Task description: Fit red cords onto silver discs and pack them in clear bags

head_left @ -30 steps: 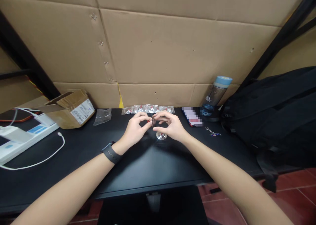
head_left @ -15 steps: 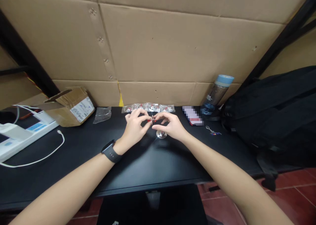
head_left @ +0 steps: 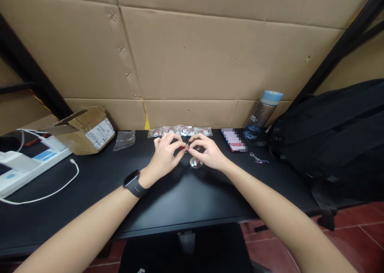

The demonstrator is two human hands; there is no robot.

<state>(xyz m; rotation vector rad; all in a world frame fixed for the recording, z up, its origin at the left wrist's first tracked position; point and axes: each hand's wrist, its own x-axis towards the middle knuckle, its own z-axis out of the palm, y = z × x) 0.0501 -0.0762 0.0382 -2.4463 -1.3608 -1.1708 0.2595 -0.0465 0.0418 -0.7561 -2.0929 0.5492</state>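
As hands [head_left: 164, 154] pinch something small [head_left: 187, 147], packets [head_left: 205, 132], discs [head_left: 185, 131] inside

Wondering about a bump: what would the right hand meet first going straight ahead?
Likely the small thin piece at its fingertips, then the left hand; depth there is unclear.

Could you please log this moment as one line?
left hand: pinching thin piece | right hand: fingertips at same piece | shiny disc: on desk | wrapped discs: along cardboard wall
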